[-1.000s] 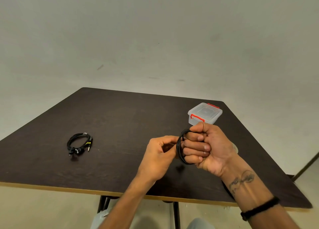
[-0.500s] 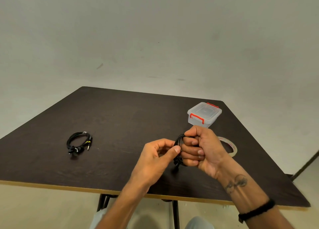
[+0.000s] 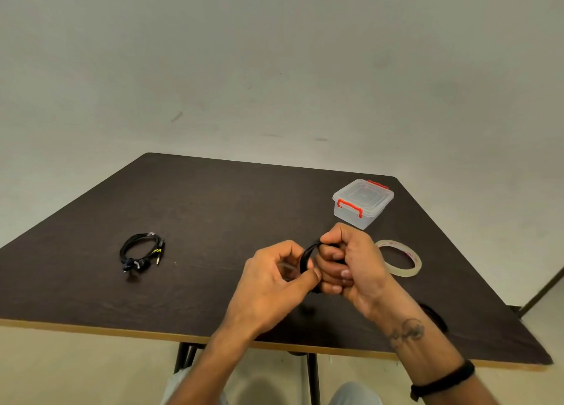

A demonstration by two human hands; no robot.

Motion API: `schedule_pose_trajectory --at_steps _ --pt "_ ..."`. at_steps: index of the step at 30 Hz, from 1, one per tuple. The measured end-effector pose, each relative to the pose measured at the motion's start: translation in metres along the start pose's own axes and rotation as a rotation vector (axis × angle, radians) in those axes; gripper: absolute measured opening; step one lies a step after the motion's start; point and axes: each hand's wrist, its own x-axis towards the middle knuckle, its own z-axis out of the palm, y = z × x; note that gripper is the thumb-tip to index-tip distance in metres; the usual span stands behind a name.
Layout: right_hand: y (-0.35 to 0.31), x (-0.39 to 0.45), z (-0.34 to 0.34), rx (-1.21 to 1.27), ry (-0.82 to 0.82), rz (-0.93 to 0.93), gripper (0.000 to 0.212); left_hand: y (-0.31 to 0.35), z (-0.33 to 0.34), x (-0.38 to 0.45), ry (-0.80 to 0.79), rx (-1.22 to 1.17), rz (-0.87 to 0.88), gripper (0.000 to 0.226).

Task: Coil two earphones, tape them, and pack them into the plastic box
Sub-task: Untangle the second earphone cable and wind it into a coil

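Above the table's near middle, my right hand (image 3: 351,264) is closed around a coil of black earphone cable (image 3: 306,256), with the loops wrapped over its fingers. My left hand (image 3: 271,279) pinches the same coil from the left with thumb and forefinger. Most of the coil is hidden by the fingers. A second black earphone (image 3: 141,251) lies coiled on the table at the left, its plug and earbuds showing. The clear plastic box (image 3: 363,202) with red clips stands shut at the back right. A roll of clear tape (image 3: 399,258) lies flat just right of my right hand.
The dark table (image 3: 213,209) has a pale front edge close to me. A plain wall rises behind it. A dark leg or frame shows at the far right edge, and my knees appear below the table edge.
My hands have drifted slightly away from me and lower, uncovering the whole tape roll. The left thumb and forefinger have closed onto the coil held by the right hand.
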Motion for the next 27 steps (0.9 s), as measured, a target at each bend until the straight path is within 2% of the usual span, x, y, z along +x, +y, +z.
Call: schedule_pose_trajectory --at_steps 4,6,8,11,14,18,22,27 --pt "0.004 0.000 0.008 -0.090 0.047 -0.082 0.044 0.002 0.003 -0.007 0.195 0.073 0.051 0.012" --pt "0.005 -0.002 0.013 -0.152 0.087 -0.127 0.042 0.003 0.006 -0.010 0.241 0.103 0.040 0.021" --pt "0.007 -0.003 0.018 -0.223 0.124 -0.184 0.044 0.003 0.012 -0.011 0.288 0.180 0.044 0.019" --pt "0.010 -0.003 0.022 -0.287 0.145 -0.288 0.048 0.004 0.016 -0.010 0.428 0.269 -0.013 0.012" --pt "0.012 -0.003 0.023 -0.278 0.157 -0.378 0.045 0.003 0.019 -0.005 0.529 0.234 -0.061 0.022" --pt "0.020 -0.003 0.024 -0.329 0.180 -0.500 0.035 0.002 0.027 0.000 0.517 0.124 -0.016 0.011" --pt "0.028 -0.006 0.021 -0.450 0.168 -0.654 0.042 0.001 0.026 0.003 0.491 0.063 0.070 0.006" --pt "0.036 -0.009 0.015 -0.824 0.143 -1.033 0.030 0.005 0.021 -0.002 0.435 -0.215 0.106 0.009"
